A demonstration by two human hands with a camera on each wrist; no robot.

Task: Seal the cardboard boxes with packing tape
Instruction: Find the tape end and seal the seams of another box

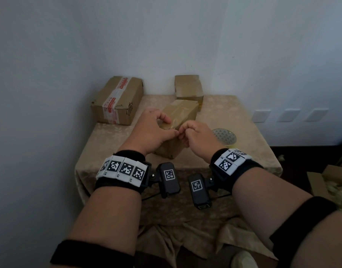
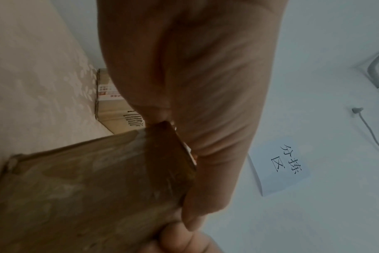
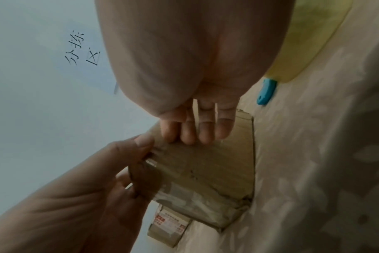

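A small brown cardboard box (image 1: 182,111) lies at an angle in the middle of the cloth-covered table (image 1: 243,147), wrapped in glossy brown tape (image 2: 169,154). My left hand (image 1: 169,126) grips the box's near end, with its fingers over the top and its thumb (image 3: 141,142) on the edge. My right hand (image 1: 182,134) meets it at the near right corner. Its fingers are curled, and their tips (image 3: 197,131) press the box's side. Whether a loose tape end sits between the thumbs is hidden.
A larger box (image 1: 118,99) with red-and-white tape stands at the back left, and another small box (image 1: 188,87) against the wall. A yellowish tape roll (image 1: 224,135) and a blue tool (image 3: 266,92) lie right of my hands. An open carton (image 1: 328,180) sits on the floor.
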